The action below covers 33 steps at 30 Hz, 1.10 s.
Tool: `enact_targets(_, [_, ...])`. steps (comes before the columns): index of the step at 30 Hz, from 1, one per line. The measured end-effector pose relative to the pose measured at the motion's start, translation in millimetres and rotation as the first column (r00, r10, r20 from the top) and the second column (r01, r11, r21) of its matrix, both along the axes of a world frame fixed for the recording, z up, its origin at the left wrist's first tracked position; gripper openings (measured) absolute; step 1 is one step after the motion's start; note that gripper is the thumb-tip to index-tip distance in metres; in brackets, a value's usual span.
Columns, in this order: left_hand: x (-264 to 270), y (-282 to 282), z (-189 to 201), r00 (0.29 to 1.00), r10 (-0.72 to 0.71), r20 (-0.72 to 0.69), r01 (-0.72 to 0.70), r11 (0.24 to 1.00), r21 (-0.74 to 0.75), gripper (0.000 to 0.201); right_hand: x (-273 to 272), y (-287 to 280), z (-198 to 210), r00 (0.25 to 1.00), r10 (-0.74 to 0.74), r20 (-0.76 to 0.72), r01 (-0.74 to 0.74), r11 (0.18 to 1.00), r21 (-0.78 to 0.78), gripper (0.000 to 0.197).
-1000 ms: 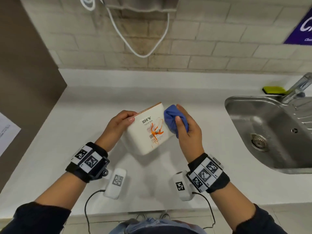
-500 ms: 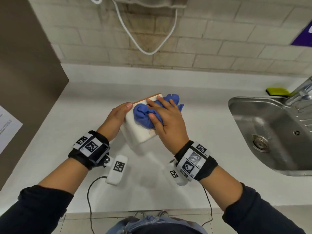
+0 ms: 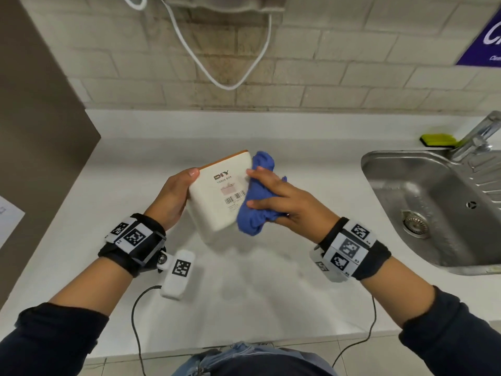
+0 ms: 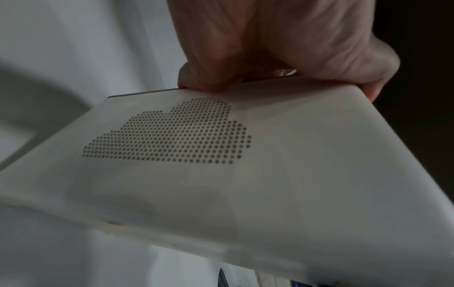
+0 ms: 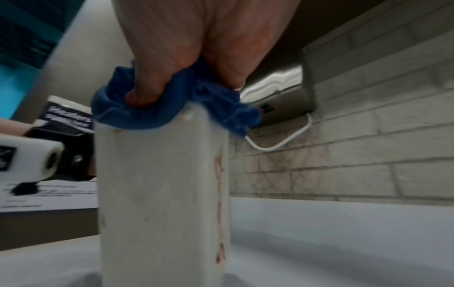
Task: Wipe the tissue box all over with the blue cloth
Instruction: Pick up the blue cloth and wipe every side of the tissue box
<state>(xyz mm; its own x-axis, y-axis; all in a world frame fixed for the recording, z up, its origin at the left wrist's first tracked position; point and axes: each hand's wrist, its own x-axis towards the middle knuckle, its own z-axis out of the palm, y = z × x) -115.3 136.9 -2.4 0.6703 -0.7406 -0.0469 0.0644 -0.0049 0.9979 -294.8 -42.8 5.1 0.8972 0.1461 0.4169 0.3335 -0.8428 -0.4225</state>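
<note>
The white tissue box (image 3: 214, 202) with an orange far edge is held tilted above the counter, its barcode face toward me. My left hand (image 3: 173, 196) grips its left side, thumb on top; in the left wrist view my left hand (image 4: 270, 58) curls over the edge of the tissue box (image 4: 221, 174), whose dotted cloud pattern shows. My right hand (image 3: 273, 196) holds the bunched blue cloth (image 3: 256, 196) against the box's right side. From the right wrist, the right hand (image 5: 196, 58) presses the blue cloth (image 5: 152, 112) onto the end of the tissue box (image 5: 162, 194).
A white counter (image 3: 271, 294) runs under the hands. A steel sink (image 3: 433, 207) with a tap (image 3: 477, 137) and a green sponge (image 3: 437, 139) lies to the right. A white cord (image 3: 230, 77) hangs on the brick wall. A brown panel (image 3: 40, 131) stands at left.
The box has been turned so its barcode face shows. My right hand with the cloth has slid from the top face back to the box's right side.
</note>
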Motion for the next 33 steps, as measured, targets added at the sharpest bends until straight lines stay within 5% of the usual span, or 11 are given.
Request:
enact_targets(3, [-2.1, 1.6, -0.3, 1.0, 0.003, 0.018, -0.003, 1.0, 0.002, 0.039, -17.3, -27.9, -7.4, 0.977, -0.2, -0.07, 0.207, 0.971, 0.116, 0.031])
enact_targets(6, [-11.0, 3.0, -1.0, 0.997, -0.053, 0.057, 0.054, 0.999, -0.008, 0.036, -29.8, -45.3, -19.5, 0.873, -0.447, -0.192, 0.479, 0.862, 0.169, 0.028])
enact_targets(8, [-19.6, 2.3, -2.0, 0.981, -0.152, 0.121, 0.15, 0.988, 0.03, 0.035, -33.0, -44.8, -21.7, 0.792, -0.576, -0.202, 0.607, 0.709, 0.357, 0.016])
enact_targets(11, [-32.1, 2.3, 0.1, 0.875, -0.413, 0.252, 0.382, 0.909, 0.163, 0.055, -34.7, -42.6, -24.0, 0.638, -0.71, -0.299, 0.702, 0.376, 0.604, 0.019])
enact_targets(14, [-36.9, 7.8, 12.0, 0.68, -0.626, 0.382, 0.524, 0.779, 0.344, 0.062, -39.3, -41.3, -35.4, 0.566, -0.678, -0.469, 0.703, 0.1, 0.704, 0.033])
enact_targets(17, [-28.6, 23.2, 13.5, 0.499, -0.735, 0.459, 0.508, 0.678, 0.532, 0.067, -42.7, -35.3, -45.6, 0.625, -0.543, -0.561, 0.69, 0.049, 0.722, 0.038])
enact_targets(19, [-19.1, 35.4, 8.2, 0.496, -0.75, 0.438, 0.49, 0.658, 0.572, 0.067, -45.2, -29.6, -44.8, 0.688, -0.469, -0.553, 0.635, 0.022, 0.772, 0.032])
enact_targets(22, [-4.2, 45.8, 3.3, 0.64, -0.674, 0.369, 0.455, 0.72, 0.524, 0.061, -47.9, -10.1, -32.9, 0.766, -0.459, -0.449, 0.538, 0.077, 0.839, 0.02])
enact_targets(25, [6.1, 48.2, 6.7, 0.791, -0.574, 0.214, 0.47, 0.792, 0.389, 0.053, -42.2, 20.5, -14.7, 0.89, -0.412, -0.196, 0.328, 0.277, 0.903, 0.031])
enact_targets(29, [9.5, 45.4, 11.1, 0.844, -0.528, 0.093, 0.488, 0.828, 0.278, 0.045, -18.3, 61.4, -9.9, 0.973, -0.23, -0.037, 0.144, 0.468, 0.872, 0.034])
enact_targets(33, [13.5, 39.3, 13.7, 0.861, -0.503, 0.069, 0.475, 0.846, 0.243, 0.042, 2.1, 82.5, -21.9, 0.924, -0.372, 0.086, 0.236, 0.735, 0.635, 0.027])
